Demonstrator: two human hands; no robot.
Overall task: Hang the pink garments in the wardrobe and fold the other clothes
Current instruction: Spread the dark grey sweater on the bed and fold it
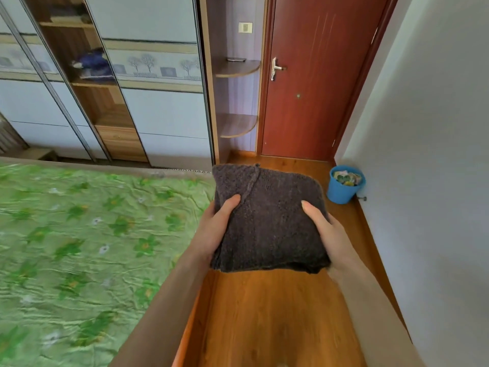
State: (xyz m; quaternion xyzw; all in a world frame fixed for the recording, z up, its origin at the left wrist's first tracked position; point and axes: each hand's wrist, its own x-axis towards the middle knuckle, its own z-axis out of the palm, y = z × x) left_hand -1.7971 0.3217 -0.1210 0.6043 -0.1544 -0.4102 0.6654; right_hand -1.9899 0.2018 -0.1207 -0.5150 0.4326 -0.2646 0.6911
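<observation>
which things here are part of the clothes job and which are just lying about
Part of the job:
- folded dark brown knitted garment, held by the left hand and right hand
- white sliding-door wardrobe
- bed with green floral sheet

Just lying about:
- blue plastic bin of rubbish
- red-brown wooden door
- small dark object on the corner shelf

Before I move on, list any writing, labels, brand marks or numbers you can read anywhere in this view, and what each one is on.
None can be read.
Folded dark knit garment, held by the left hand and right hand: no tag or print shows.
Wardrobe door: tree pictures only, no words.
Wrappers in the blue bin: too small and blurred.
Wall switch: no marking legible.
</observation>
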